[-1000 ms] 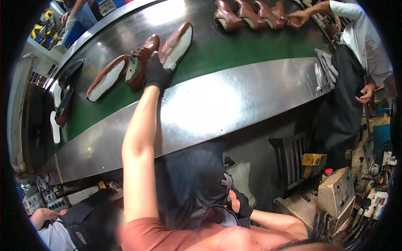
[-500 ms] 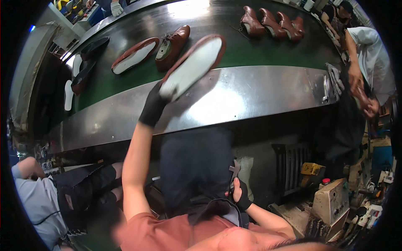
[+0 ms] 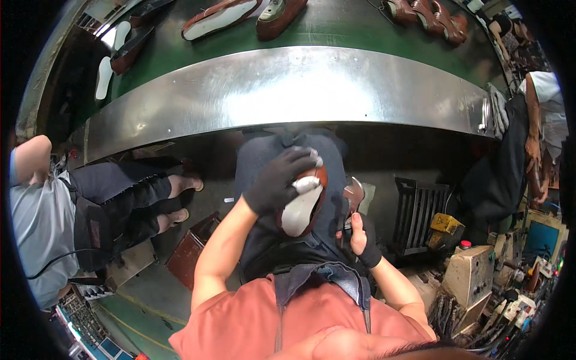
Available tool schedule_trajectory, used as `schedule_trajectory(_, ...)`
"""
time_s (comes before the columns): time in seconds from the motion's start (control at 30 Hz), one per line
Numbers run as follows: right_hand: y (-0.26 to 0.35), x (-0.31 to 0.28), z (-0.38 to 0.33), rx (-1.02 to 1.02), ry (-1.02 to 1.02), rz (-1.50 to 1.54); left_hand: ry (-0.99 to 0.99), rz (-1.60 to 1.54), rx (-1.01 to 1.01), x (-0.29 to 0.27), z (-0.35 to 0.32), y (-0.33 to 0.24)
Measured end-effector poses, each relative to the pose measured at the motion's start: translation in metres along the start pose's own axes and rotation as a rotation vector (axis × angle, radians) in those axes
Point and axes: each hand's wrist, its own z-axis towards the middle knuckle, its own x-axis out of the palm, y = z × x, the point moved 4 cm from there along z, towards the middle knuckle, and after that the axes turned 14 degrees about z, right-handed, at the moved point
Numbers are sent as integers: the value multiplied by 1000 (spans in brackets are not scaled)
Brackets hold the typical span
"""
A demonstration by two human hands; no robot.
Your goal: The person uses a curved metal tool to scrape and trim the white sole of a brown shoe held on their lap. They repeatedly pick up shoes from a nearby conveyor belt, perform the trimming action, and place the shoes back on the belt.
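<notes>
My left hand (image 3: 282, 180), in a black glove with pale-wrapped fingertips, grips a brown leather shoe (image 3: 321, 185) over my lap. The shoe's white bottom (image 3: 297, 216) faces up, and my fingers cover part of its far end. To the right of it, my right hand (image 3: 360, 237), gloved with the thumb bare, is closed around the handle of a hammer (image 3: 354, 193). The hammer's metal head points away from me, beside my thigh. Most of its handle is hidden by my hand.
Ahead runs a metal bench edge (image 3: 288, 90) along a green belt (image 3: 180, 63). On the belt are a brown shoe (image 3: 282, 21), another lying white side up (image 3: 222, 19), and several more at far right (image 3: 441, 24). Co-workers (image 3: 45, 222) sit left and right. A machine box (image 3: 471, 279) stands at right.
My left hand has brought the shoe from over the bench edge down to my lap. My right hand still holds the hammer, now slightly farther forward. The view has tilted downward.
</notes>
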Motion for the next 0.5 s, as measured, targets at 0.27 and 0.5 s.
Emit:
schedule_trajectory(0.27, 55, 51, -30, -40, 325, -199, -33, -989, -300, 49, 15, 47)
schedule_trajectory(0.5, 61, 75, 24, 102, 513, 102, -204, -854, -315, 40, -10, 43)
